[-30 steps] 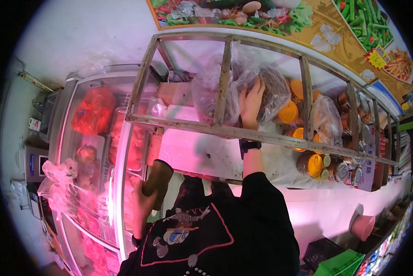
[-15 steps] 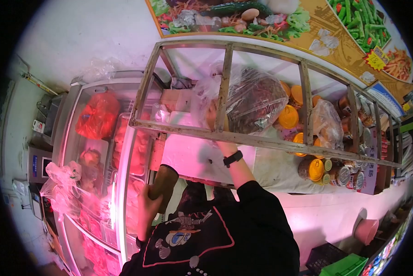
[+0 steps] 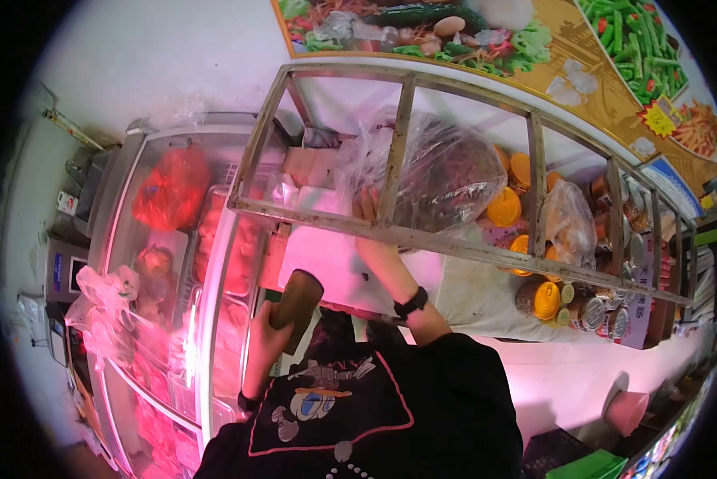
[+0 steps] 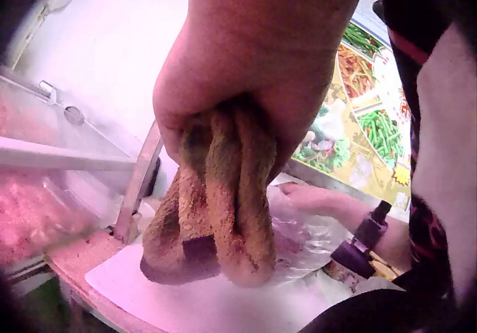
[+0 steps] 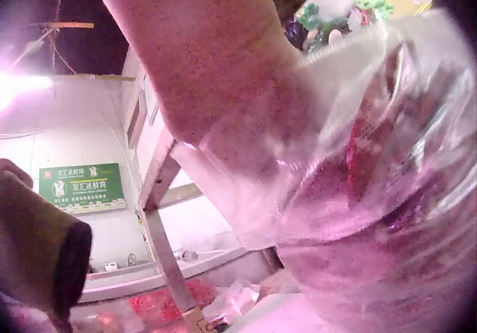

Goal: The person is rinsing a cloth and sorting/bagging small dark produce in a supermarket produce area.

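My left hand (image 3: 269, 335) grips a folded brown cloth (image 3: 300, 302) in front of the counter. The cloth (image 4: 227, 206) hangs in thick, rough-textured loops below the fist in the left wrist view. My right hand (image 3: 373, 231) reaches under the metal frame to the left side of a large clear plastic bag (image 3: 450, 180) with dark contents. Thin plastic (image 5: 298, 191) covers much of that hand in the right wrist view, and I cannot tell how its fingers lie on the bag. Beneath the right forearm lies a white board (image 3: 318, 259).
A metal frame (image 3: 406, 152) stands over the counter, its front bar crossing the right hand. Jars with orange lids (image 3: 503, 207) sit to the right beside a smaller plastic bag (image 3: 570, 219). On the left, a display case (image 3: 203, 351) holds meat and a red bag (image 3: 173, 188).
My right hand has gone from the top of the large bag to its left side, lower and nearer the frame's front bar. The left hand has shifted slightly right, with the cloth.
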The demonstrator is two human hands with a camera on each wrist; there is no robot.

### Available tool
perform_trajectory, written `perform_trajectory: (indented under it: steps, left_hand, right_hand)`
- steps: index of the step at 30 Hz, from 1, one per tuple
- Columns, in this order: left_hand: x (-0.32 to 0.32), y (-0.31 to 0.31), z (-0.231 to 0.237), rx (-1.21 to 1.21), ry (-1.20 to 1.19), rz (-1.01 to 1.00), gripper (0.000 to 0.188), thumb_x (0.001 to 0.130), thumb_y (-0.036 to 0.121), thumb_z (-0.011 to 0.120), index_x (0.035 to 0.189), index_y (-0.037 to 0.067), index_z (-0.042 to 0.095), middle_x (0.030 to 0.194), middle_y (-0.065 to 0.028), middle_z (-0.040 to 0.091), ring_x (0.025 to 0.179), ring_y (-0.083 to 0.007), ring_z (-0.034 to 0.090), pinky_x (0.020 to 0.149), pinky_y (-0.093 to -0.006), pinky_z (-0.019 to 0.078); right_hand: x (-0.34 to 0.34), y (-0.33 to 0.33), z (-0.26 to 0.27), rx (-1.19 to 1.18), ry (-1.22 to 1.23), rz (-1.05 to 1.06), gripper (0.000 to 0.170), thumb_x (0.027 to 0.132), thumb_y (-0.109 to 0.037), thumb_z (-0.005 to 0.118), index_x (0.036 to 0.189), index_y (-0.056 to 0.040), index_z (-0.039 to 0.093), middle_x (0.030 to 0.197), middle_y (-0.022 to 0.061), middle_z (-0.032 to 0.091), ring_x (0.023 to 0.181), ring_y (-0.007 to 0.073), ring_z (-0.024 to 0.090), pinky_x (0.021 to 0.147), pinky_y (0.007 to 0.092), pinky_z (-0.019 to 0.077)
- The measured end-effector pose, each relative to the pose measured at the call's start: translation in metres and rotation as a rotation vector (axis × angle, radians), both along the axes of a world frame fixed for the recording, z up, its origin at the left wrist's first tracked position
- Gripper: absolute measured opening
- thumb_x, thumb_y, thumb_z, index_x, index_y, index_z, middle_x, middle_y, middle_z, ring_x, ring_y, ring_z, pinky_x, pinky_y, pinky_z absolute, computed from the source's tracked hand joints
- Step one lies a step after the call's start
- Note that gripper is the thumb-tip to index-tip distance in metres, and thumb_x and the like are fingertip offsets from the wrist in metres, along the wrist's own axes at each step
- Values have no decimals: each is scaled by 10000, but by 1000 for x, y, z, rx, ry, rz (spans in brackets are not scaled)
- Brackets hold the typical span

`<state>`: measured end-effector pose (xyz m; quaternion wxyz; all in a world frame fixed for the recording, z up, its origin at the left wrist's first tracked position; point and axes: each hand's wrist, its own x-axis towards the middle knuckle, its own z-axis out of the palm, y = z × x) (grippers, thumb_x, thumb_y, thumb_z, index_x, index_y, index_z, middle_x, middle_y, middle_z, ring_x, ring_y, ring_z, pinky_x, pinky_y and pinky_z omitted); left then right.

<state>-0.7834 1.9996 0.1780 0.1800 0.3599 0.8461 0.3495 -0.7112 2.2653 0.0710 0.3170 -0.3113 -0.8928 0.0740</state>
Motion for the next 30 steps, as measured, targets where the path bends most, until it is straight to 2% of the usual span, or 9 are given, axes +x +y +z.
perform_trajectory:
  steps: [2, 4, 7, 13, 14, 18, 21, 23, 30]
  left_hand:
    - [-1, 7, 0, 7, 15, -28, 275, 658, 54, 641, 910, -11, 549, 745, -188, 582, 706, -301, 616, 631, -344, 466]
    - [-1, 14, 0, 13, 13, -62, 275, 657, 52, 639, 910, -6, 549, 751, -193, 584, 708, -311, 617, 625, -347, 466]
    - [2, 9, -6, 3, 20, -87, 301, 643, 43, 645, 928, 10, 554, 785, -196, 597, 722, -341, 612, 612, -357, 470]
    - [15, 43, 13, 46, 113, -660, 278, 637, 58, 666, 858, 41, 497, 768, -148, 576, 689, -364, 575, 587, -410, 459]
    - [16, 46, 16, -3, 122, -692, 266, 669, 60, 658, 845, 41, 460, 852, -144, 615, 740, -346, 600, 619, -388, 480]
    - [5, 64, 8, 21, -190, -705, 250, 770, 109, 618, 968, 36, 485, 1080, -165, 587, 945, -335, 586, 786, -374, 480]
    - [-18, 76, -44, 100, -341, -579, 361, 859, 171, 554, 1171, 22, 450, 1289, -187, 451, 1162, -344, 459, 972, -390, 376]
    - [-42, 91, -83, 106, 56, -490, 493, 901, 227, 509, 1309, -6, 357, 1368, -209, 340, 1281, -354, 309, 1065, -409, 256]
    - [-65, 206, -118, 480, 81, -221, 708, 845, 274, 591, 1370, -41, 235, 1408, -228, 271, 1307, -381, 259, 1078, -430, 224]
  right_hand:
    - [22, -15, 1, -103, 92, 42, 453, 753, -85, 527, 1194, 14, 495, 1328, 210, 405, 1290, 345, 334, 1049, 492, 269]
    - [51, -35, 29, -294, -215, 294, 494, 758, -86, 549, 1241, -17, 472, 1371, 192, 375, 1297, 313, 336, 1062, 474, 267]
    - [70, -64, 72, -31, -155, 480, 564, 766, -169, 597, 1289, -40, 429, 1314, 169, 436, 1247, 318, 403, 1067, 440, 280]
    - [92, -71, 66, -286, -225, 752, 727, 642, -170, 716, 1300, -83, 418, 1174, 115, 551, 1172, 283, 476, 1050, 445, 302]
    - [97, -73, 60, -439, -229, 697, 603, 643, -146, 712, 1204, -83, 501, 1156, 106, 567, 1074, 284, 549, 937, 418, 416]
    - [124, -67, 53, -504, 49, 559, 305, 697, -134, 666, 983, -72, 583, 928, 111, 618, 782, 325, 608, 670, 394, 496]
    - [154, -68, 49, -648, -42, 424, 242, 714, -127, 639, 934, -48, 577, 826, 144, 607, 761, 354, 591, 649, 420, 479]
    - [164, -68, 42, -756, -56, 411, 205, 724, -114, 619, 907, -38, 569, 815, 160, 599, 758, 369, 582, 637, 427, 469]
    - [214, -83, 59, -812, -167, 28, 170, 755, -66, 591, 920, -29, 605, 801, 180, 632, 754, 352, 627, 653, 370, 494]
